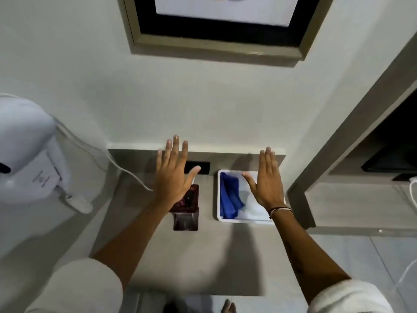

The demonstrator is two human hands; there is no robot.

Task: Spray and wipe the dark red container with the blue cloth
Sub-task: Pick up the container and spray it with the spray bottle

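The dark red container is a square box standing on the grey counter, partly hidden under my left hand. That hand hovers flat above it, fingers spread, holding nothing. To the right, a white tray holds the folded blue cloth along its left side and a pale object, possibly a spray bottle, lying beside it. My right hand is held flat and open over the tray's right half, covering part of it.
A white wall-mounted appliance with a cord hangs at the left. A black outlet plate sits on the backsplash behind the container. A framed picture hangs above. A grey door frame or cabinet stands at the right.
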